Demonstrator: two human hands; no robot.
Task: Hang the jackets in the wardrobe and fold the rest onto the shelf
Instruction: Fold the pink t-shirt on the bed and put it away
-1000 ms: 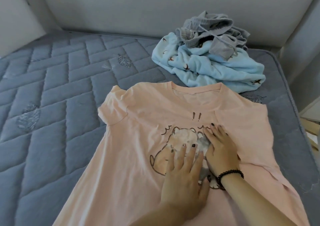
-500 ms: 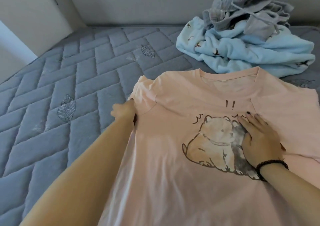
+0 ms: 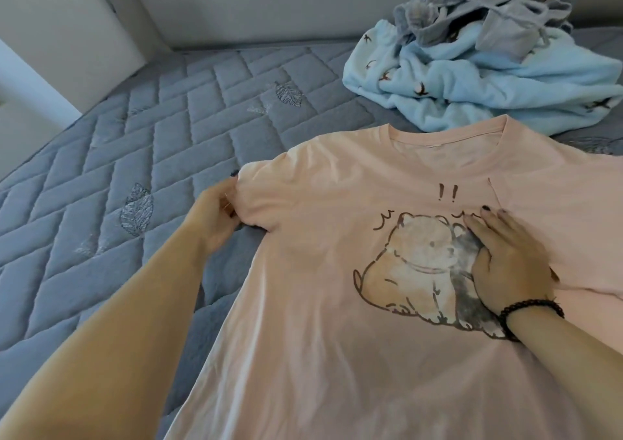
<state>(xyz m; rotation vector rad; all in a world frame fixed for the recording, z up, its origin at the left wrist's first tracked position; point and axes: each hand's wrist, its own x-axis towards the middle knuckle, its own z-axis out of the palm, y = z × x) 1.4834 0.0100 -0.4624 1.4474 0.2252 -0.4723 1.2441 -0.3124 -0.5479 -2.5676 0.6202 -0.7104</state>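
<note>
A pink T-shirt [image 3: 337, 304] lies face up on the grey quilted mattress [image 3: 151, 170], its collar pointing toward the far wall and its hem running off the near edge of the view. The print on its chest shows two cartoon animals [image 3: 428, 264] under a pair of exclamation marks. The left hand [image 3: 215, 220] is at the shirt's left sleeve [image 3: 266, 197], its fingers curled round the sleeve's edge and gripping the cloth, which bunches into small folds at the grip. The right hand [image 3: 505, 264] rests palm down on the right part of the print, its fingers straight and slightly spread, pressing the fabric flat against the mattress; dark polish shows on the nails and a black beaded bracelet [image 3: 529, 308] circles the wrist. To the right of this hand a crease runs across the shirt's right side. Beyond the collar, just beside the shirt, a light blue fleece garment [image 3: 488, 92] with small dark motifs lies crumpled, and a grey garment with a drawstring [image 3: 478, 8] is heaped on top of it, near the far wall.
</note>
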